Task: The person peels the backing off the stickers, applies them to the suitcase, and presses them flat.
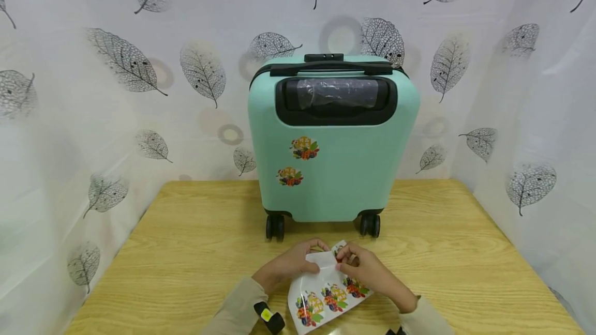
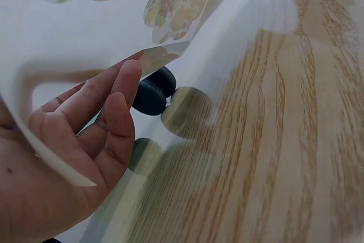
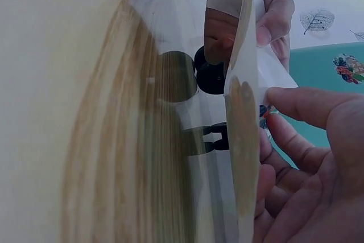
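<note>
A white sheet of fruit-print stickers [image 1: 321,284] is held up above the table's front part, bent at its upper edge. My left hand [image 1: 294,263] grips its upper left side, thumb in front; in the left wrist view the fingers [image 2: 116,112] curl behind the sheet. With thumb and forefinger, my right hand [image 1: 367,269] pinches a colourful fruit sticker [image 3: 265,115] at the upper right part of the sheet. How far that sticker is off its backing I cannot tell. Beyond both hands stands a mint-green suitcase [image 1: 346,169], upright, with two similar fruit stickers [image 1: 304,148] on its left side.
The suitcase stands on black wheels [image 1: 275,226] at the back of a wood-grain table [image 1: 195,252]. A white leaf-patterned curtain [image 1: 200,133] hangs behind and along both sides. Clear plastic film [image 1: 337,93] covers part of the suitcase's black handle recess.
</note>
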